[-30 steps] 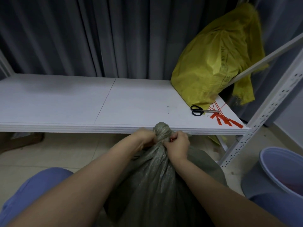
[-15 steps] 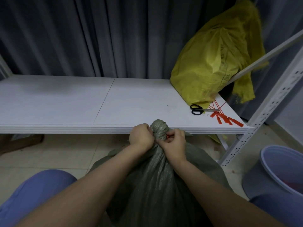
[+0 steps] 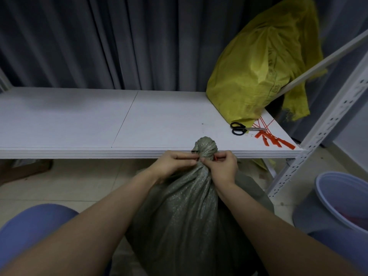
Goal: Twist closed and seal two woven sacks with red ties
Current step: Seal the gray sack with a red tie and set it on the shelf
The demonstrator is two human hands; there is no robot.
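Pinching red tie at green woven sack's neck, we clamp left hand and right hand fingertips on it; yellow sack's print unreadable.

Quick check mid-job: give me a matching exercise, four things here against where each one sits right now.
Things:
1 grey-green sack
2 yellow sack
3 scissors
4 bucket

Places:
a floor, far right
b back right of the shelf, leaning
c in front of the shelf, left hand and right hand pinching a red tie at its twisted neck
d on the shelf beside the spare red ties

Pairs: 1-c; 2-b; 3-d; 4-a
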